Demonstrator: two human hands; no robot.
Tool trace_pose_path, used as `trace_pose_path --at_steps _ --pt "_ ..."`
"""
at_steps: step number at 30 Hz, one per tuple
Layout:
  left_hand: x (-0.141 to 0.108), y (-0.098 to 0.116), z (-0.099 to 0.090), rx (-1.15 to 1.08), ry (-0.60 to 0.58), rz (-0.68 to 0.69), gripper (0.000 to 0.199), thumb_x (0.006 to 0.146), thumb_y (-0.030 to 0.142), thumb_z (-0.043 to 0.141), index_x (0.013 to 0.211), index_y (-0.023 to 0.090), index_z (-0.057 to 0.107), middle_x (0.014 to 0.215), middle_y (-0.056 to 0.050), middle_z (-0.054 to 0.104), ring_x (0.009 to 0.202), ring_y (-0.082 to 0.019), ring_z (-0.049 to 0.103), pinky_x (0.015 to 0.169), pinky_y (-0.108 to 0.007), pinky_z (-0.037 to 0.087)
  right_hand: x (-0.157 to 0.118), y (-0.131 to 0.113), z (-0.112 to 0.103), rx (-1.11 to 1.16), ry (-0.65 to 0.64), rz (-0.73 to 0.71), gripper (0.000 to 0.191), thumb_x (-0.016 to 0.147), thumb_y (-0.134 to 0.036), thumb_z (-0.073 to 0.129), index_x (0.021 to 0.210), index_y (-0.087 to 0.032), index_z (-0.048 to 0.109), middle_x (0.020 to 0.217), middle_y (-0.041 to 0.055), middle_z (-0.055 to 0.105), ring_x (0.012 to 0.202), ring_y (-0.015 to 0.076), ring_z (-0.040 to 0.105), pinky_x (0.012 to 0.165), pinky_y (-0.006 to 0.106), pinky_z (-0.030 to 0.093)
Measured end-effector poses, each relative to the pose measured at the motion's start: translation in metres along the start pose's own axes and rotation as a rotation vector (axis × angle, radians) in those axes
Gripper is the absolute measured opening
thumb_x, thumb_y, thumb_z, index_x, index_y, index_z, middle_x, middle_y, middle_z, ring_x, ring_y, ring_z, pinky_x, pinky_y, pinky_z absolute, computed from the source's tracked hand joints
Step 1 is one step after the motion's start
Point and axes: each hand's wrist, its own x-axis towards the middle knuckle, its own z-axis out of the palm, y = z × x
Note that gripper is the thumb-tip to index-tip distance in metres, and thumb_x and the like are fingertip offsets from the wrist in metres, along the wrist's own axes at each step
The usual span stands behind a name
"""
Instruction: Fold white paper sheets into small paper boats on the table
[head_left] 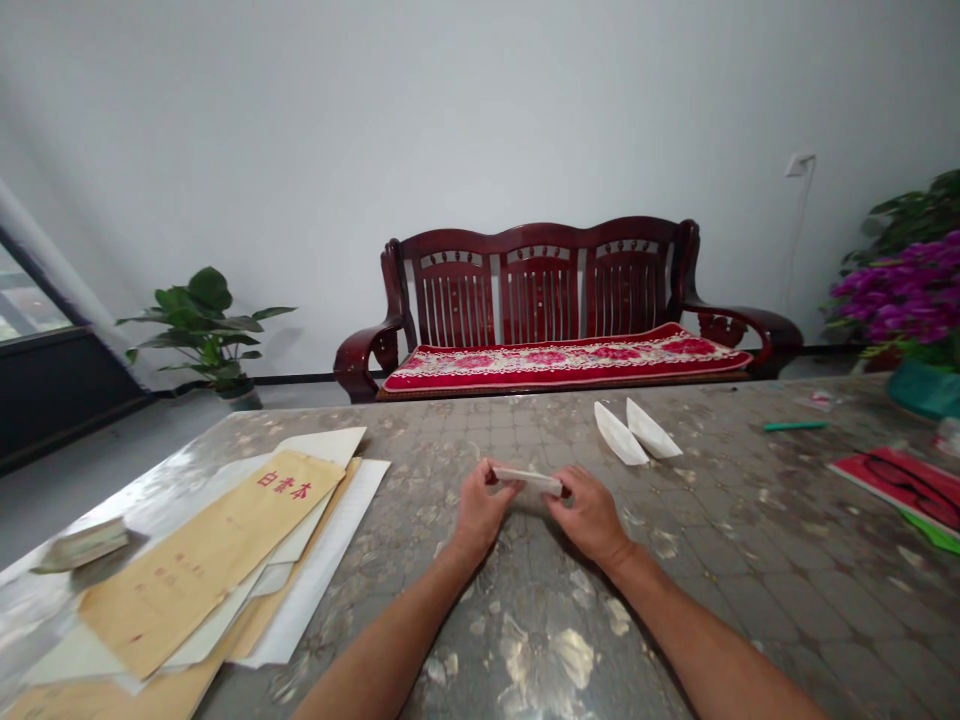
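A narrow folded white paper [528, 480] is held between my two hands above the patterned table. My left hand [484, 505] pinches its left end, and my right hand [591, 512] grips the right end. Both hands have their fingers closed on it. Beyond my right hand, two white folded paper boats [621, 435] lie side by side on the table [555, 600].
Envelopes and papers [210, 560] are piled at the left, beside a small booklet [82, 546]. On the right are a green pen [795, 426], a red book [892, 478] with glasses, and purple flowers [900, 290]. A wooden bench [540, 240] stands behind the table.
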Motion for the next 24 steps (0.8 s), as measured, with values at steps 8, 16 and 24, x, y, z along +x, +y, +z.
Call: trace_pose_path --at_steps 8,16,24 --pt "-0.008 0.003 -0.035 0.594 -0.338 0.596 0.016 0.090 0.019 0.056 0.096 0.026 0.070 0.100 -0.003 0.072 0.097 -0.019 0.061 0.090 -0.031 0.045 -0.001 0.003 -0.001 -0.465 -0.078 -0.361 0.016 0.091 -0.016 0.054 0.078 -0.020 0.063 0.078 0.0043 0.062 0.080 0.0205 0.049 0.072 0.032 0.030" --pt "-0.013 -0.018 -0.039 0.718 -0.451 0.642 0.024 0.094 0.028 0.055 0.114 0.021 0.067 0.115 -0.006 0.071 0.106 -0.020 0.063 0.096 -0.032 0.050 -0.007 0.009 -0.003 -0.351 -0.174 -0.400 0.014 0.088 -0.015 0.059 0.089 -0.025 0.069 0.085 0.0030 0.063 0.088 0.0206 0.049 0.075 0.032 0.031" --pt "-0.013 -0.010 -0.045 0.630 -0.407 0.440 0.023 0.095 0.028 0.052 0.096 0.023 0.074 0.105 -0.003 0.073 0.102 -0.019 0.063 0.096 -0.032 0.046 0.000 0.020 -0.004 -0.130 -0.287 -0.164 0.021 0.095 -0.036 0.054 0.091 -0.025 0.072 0.087 0.0017 0.064 0.088 0.0172 0.055 0.077 0.028 0.037"
